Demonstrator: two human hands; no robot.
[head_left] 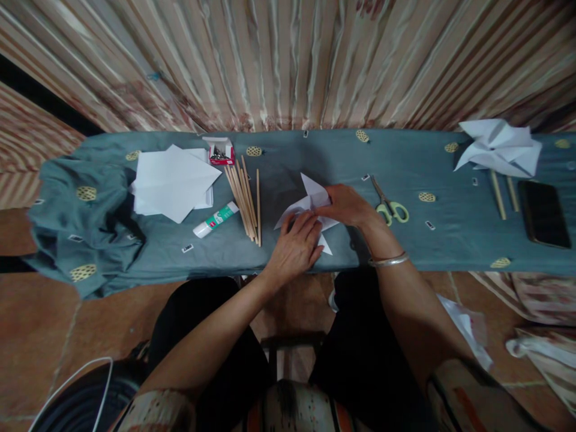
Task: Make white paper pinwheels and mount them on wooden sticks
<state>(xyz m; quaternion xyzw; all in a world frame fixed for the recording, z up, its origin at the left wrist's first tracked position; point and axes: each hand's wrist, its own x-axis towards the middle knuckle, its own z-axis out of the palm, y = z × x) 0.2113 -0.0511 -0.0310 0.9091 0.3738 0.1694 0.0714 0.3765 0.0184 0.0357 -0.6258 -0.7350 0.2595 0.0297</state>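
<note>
At the middle of the cloth-covered table (405, 162), both hands are working on a folded white paper (317, 195) with pointed corners, which is lying close to the near edge. The left hand (294, 246) is reaching up from the lower left, palm down, its wrist nearly straight; its fingers are lying over the paper's lower middle, slightly bent, and whether they are pinching anything I cannot tell. The right hand (348, 204) is angling in from the right, its wrist bending inward above a silver bracelet (389, 260), its thumb pointing left across the paper while the fingers are gripping the right edge. The 2 hands are meeting near the paper's center.

To the left, wooden sticks (245, 198), a glue stick (216, 220), a small red box (220, 157) and stacked white sheets (173, 183) are lying. Just beyond the right wrist, green-handled scissors (390, 207) are resting; farther right, pinwheels (499, 147) with 2 sticks showing are sitting near a dark phone (544, 213).
</note>
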